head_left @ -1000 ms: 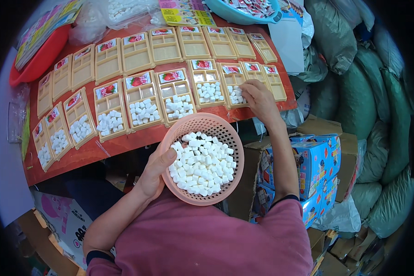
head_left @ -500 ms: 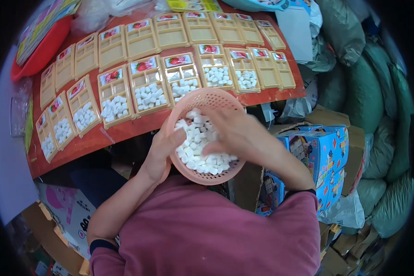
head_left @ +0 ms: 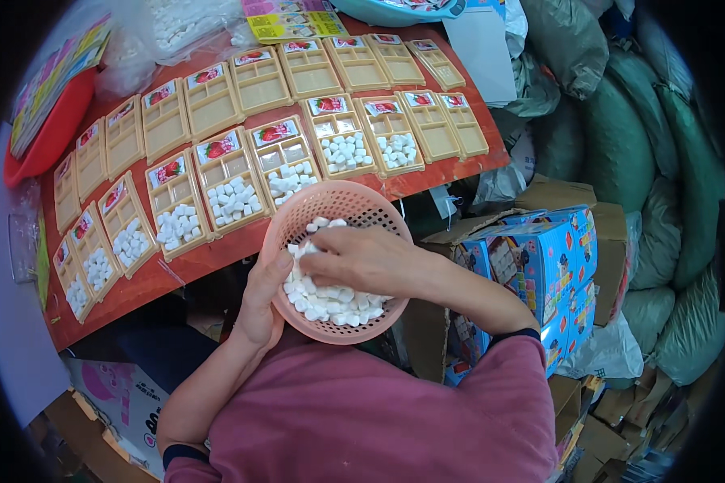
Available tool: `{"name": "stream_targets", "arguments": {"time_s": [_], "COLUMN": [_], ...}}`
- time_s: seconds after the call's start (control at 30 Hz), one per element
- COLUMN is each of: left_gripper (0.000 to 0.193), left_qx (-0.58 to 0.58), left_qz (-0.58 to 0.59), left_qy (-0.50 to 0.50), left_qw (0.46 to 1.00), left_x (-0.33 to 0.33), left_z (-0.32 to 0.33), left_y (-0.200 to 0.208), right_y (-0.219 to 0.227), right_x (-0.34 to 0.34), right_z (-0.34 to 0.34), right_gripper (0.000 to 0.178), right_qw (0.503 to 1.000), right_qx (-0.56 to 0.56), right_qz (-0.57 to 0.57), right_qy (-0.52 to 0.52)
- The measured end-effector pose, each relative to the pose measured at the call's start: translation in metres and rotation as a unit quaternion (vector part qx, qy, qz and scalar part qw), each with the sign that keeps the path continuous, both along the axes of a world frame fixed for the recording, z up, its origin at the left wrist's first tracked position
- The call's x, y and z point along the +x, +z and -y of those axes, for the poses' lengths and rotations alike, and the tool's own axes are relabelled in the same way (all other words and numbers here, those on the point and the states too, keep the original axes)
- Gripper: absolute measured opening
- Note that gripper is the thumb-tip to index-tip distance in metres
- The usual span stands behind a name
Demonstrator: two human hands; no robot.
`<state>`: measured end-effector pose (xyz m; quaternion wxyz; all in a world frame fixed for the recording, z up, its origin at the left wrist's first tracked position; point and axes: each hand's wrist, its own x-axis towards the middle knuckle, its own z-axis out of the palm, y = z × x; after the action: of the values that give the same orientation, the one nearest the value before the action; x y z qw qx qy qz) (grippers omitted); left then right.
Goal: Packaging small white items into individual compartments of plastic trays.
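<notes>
A pink perforated plastic basket (head_left: 388, 216) is tilted toward me in front of the table, partly full of small white marshmallows (head_left: 330, 304). My left hand (head_left: 259, 299) grips its left side, thumb over the rim. Inside the basket, my right hand (head_left: 361, 259) has its curled fingers in the marshmallows; the fingertips are hidden among them. Beyond the basket stand two rows of beige compartment trays (head_left: 433, 137) with strawberry-picture packets in their top sections. Several front-row trays hold marshmallows (head_left: 234, 200) in the large section; the back-row ones show bare compartments.
The trays stand on a red table (head_left: 491, 149). A red basin (head_left: 64, 121) with printed sheets is at the left, a blue basin (head_left: 395, 11) at the far edge. Clear bags (head_left: 177, 28) lie behind the trays. Blue boxes (head_left: 532, 266) in a carton and green sacks (head_left: 620, 137) crowd the right.
My right hand has gone from blurred motion over the basket's right side down into the marshmallows. The view has shifted, and the basket sits slightly lower and further left in it.
</notes>
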<state>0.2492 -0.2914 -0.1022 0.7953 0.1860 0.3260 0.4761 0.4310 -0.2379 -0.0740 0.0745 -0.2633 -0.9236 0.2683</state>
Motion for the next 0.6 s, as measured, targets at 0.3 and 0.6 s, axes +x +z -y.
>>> {"name": "stream_targets", "arguments": {"time_s": [0.3, 0.6], "left_gripper": [0.054, 0.045], "left_qx": [0.058, 0.011], "left_qz": [-0.001, -0.010], "left_qy": [0.016, 0.021], "left_qw": [0.998, 1.000], "left_x": [0.004, 0.011], "left_z": [-0.012, -0.008], "left_y": [0.008, -0.001], "right_y": [0.020, 0.012], "right_x": [0.011, 0.008], "right_z": [-0.002, -0.008], "right_gripper": [0.051, 0.031], "right_qw": [0.992, 0.996], "right_qx": [0.004, 0.065], "right_qz": [0.071, 0.019], "right_qy": [-0.106, -0.061]}}
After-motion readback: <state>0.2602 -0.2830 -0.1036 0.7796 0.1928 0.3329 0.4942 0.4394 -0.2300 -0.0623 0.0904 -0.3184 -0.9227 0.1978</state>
